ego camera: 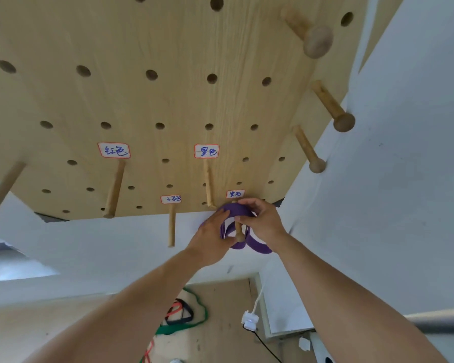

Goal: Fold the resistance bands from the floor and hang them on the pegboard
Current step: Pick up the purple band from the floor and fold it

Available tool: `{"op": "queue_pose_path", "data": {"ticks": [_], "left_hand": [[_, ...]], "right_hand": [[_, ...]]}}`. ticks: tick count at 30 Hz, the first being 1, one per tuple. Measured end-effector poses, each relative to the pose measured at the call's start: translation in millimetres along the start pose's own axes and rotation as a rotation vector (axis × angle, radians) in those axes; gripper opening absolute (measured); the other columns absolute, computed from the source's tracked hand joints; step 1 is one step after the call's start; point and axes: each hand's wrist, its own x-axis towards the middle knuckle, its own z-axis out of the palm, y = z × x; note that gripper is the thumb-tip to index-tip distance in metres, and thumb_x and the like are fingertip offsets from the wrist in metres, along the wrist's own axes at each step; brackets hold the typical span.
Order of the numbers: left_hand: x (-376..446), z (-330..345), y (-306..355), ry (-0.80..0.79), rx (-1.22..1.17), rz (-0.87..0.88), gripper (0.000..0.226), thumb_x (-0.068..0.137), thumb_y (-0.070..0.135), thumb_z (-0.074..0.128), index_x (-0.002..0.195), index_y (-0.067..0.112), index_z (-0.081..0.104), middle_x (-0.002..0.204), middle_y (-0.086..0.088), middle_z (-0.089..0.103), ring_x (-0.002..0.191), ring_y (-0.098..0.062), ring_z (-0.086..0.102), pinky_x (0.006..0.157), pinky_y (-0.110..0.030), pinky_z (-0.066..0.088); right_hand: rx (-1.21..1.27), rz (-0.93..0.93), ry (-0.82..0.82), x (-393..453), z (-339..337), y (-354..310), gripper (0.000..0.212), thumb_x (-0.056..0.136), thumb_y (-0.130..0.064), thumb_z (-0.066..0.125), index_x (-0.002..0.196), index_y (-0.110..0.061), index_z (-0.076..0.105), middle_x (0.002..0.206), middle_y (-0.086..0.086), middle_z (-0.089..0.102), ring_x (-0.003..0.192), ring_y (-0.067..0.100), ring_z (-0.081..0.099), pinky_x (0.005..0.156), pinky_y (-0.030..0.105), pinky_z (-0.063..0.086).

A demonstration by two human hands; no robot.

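Where the white wall (404, 179) meets a brown floor (220, 305), a light wood pegboard (142, 95) hangs, full of round holes, with wooden pegs and four small handwritten labels (206, 151). Down on the floor lie a green band (192, 326), a red band (174, 311) and a black band (185, 314) in a loose tangle, near a white plug (250, 320) on a cord.

Purple band (237, 209), folded into several loops, drapes over the peg (238, 229) under the rightmost low label; its loops hang down on both sides of the peg, between the two hands. Left hand (211, 238) sits just left of the peg, fingers curled onto the band's left side. Right hand (264, 222) sits just right, fingers curled over the top of the band, thumb near the peg shaft. Both hands grip the band, close together, arms raised.
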Motion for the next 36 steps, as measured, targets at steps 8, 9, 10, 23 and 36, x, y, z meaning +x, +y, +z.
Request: {"op": "queue_pose_path", "data": {"ticks": [8, 9, 10, 23, 36], "left_hand": [[2.5, 5.3, -0.4, 0.018, 0.027, 0.003, 0.075, 0.092, 0.033, 0.071, 0.155, 0.018, 0.033, 0.16, -0.002, 0.035, 0.143, -0.021, 0.038, 0.115, -0.032, 0.034], [1.5, 6.7, -1.9, 0.015, 0.034, 0.007, 0.076, 0.091, 0.032, 0.071, 0.156, 0.018, 0.032, 0.161, -0.003, 0.034, 0.144, -0.021, 0.037, 0.116, -0.034, 0.035], [-0.2, 8.4, -3.3, 0.007, 0.038, 0.005, 0.077, 0.091, 0.03, 0.071, 0.156, 0.018, 0.031, 0.161, -0.003, 0.033, 0.145, -0.021, 0.036, 0.117, -0.035, 0.035], [-14.7, -8.0, -18.9, 0.052, 0.042, -0.178, 0.071, 0.083, 0.034, 0.075, 0.147, 0.026, 0.046, 0.14, 0.004, 0.053, 0.13, -0.021, 0.05, 0.107, -0.037, 0.045], [-53.3, 30.4, -17.6, 0.062, -0.004, -0.286, 0.071, 0.091, 0.03, 0.07, 0.153, 0.024, 0.036, 0.157, 0.001, 0.039, 0.139, -0.023, 0.044, 0.112, -0.035, 0.039]], "right_hand": [[-0.141, -0.08, 0.029, -0.9, -1.3, -5.7, 0.035, 0.084, -0.002, 0.08, 0.104, -0.026, 0.063, 0.107, -0.015, 0.069, 0.104, -0.004, 0.062, 0.086, 0.008, 0.047], [-0.124, -0.07, 0.039, -0.7, 0.0, -5.3, 0.034, 0.084, -0.001, 0.079, 0.101, -0.026, 0.063, 0.105, -0.014, 0.069, 0.102, -0.004, 0.063, 0.085, 0.009, 0.048], [-0.112, -0.056, 0.047, -0.4, 1.3, -3.5, 0.033, 0.084, -0.001, 0.079, 0.097, -0.027, 0.063, 0.104, -0.012, 0.07, 0.101, -0.001, 0.064, 0.086, 0.013, 0.049], [-0.033, -0.007, 0.012, -2.6, -1.3, 1.5, 0.026, 0.09, -0.004, 0.076, 0.093, -0.027, 0.063, 0.107, -0.003, 0.072, 0.107, 0.017, 0.067, 0.093, 0.027, 0.052], [-0.083, 0.047, 0.257, -59.9, 3.7, 24.3, 0.027, 0.099, -0.003, 0.061, 0.119, -0.022, 0.061, 0.119, -0.009, 0.065, 0.113, 0.015, 0.065, 0.09, 0.026, 0.054]]}}
